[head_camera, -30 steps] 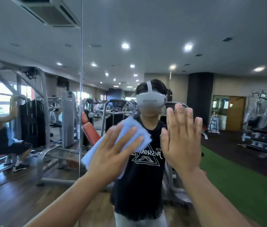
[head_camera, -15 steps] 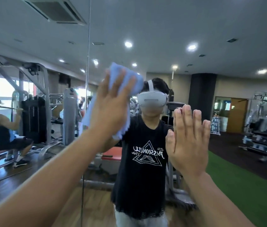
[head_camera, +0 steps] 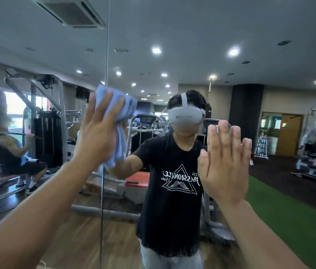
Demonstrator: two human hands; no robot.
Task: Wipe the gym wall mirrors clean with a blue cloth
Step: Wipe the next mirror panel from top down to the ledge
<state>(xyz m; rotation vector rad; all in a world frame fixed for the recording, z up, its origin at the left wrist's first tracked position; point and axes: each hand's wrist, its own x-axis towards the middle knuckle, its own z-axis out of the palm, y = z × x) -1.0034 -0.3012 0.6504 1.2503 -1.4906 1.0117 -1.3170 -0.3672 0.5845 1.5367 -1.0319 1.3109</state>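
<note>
Left forearm (head_camera: 36,208) and right forearm (head_camera: 260,237) bare. Reflected in the large wall mirror (head_camera: 192,32): black short-sleeved T-shirt (head_camera: 170,216), white triangle-and-moustache print; grey headset (head_camera: 185,115) with top strap; pale grey trousers (head_camera: 172,262).

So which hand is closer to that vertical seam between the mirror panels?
Left. The left hand presses the blue cloth right over the seam; the right hand is held flat, well to the seam's right.

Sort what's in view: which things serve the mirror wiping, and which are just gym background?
Job: blue cloth, left hand pressing it flat, right hand flat on the glass, wall mirror.
Background, all reflected: weight machine, person exercising on it, orange bench pad, green turf, wooden door.
</note>
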